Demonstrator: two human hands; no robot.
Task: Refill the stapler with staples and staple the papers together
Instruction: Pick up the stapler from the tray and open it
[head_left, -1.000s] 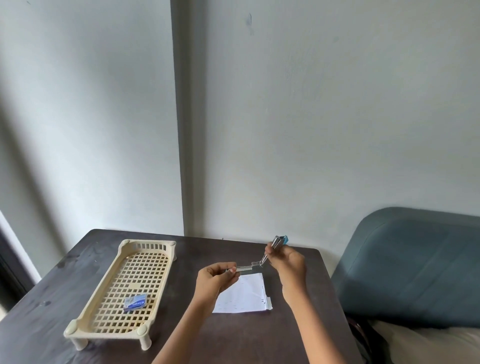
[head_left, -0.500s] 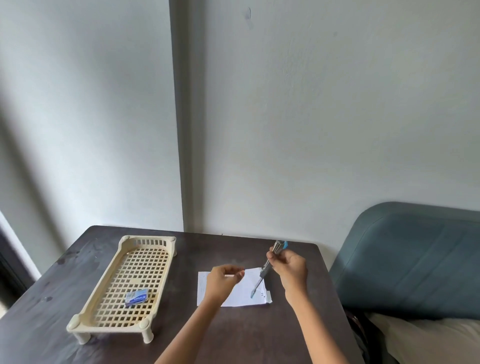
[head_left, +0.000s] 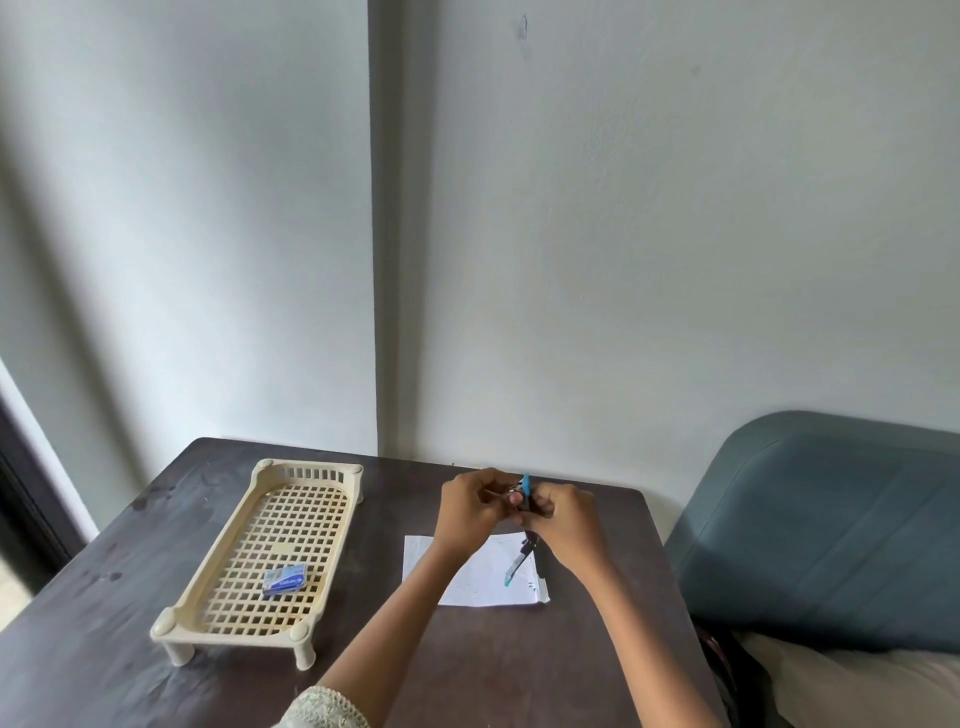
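My right hand (head_left: 566, 522) grips a blue and metal stapler (head_left: 525, 491) above the table. The stapler hangs open, and its lower arm (head_left: 518, 566) dangles over the white papers (head_left: 483, 579). My left hand (head_left: 467, 512) is pressed against the stapler's upper end, with its fingers pinched on what looks like a thin silvery staple strip (head_left: 506, 488), mostly hidden by the fingers. The papers lie flat on the dark table (head_left: 597, 649) under both hands. A small blue staple box (head_left: 284, 580) rests in the cream tray (head_left: 244, 525).
The cream lattice tray stands on short legs at the table's left half. A grey-blue upholstered seat (head_left: 831, 530) sits close to the table's right edge. The wall runs right behind the table's far edge.
My left hand has moved up and to the right until it meets the stapler's upper end. The right hand has tipped the stapler more upright, so its lower arm hangs down.
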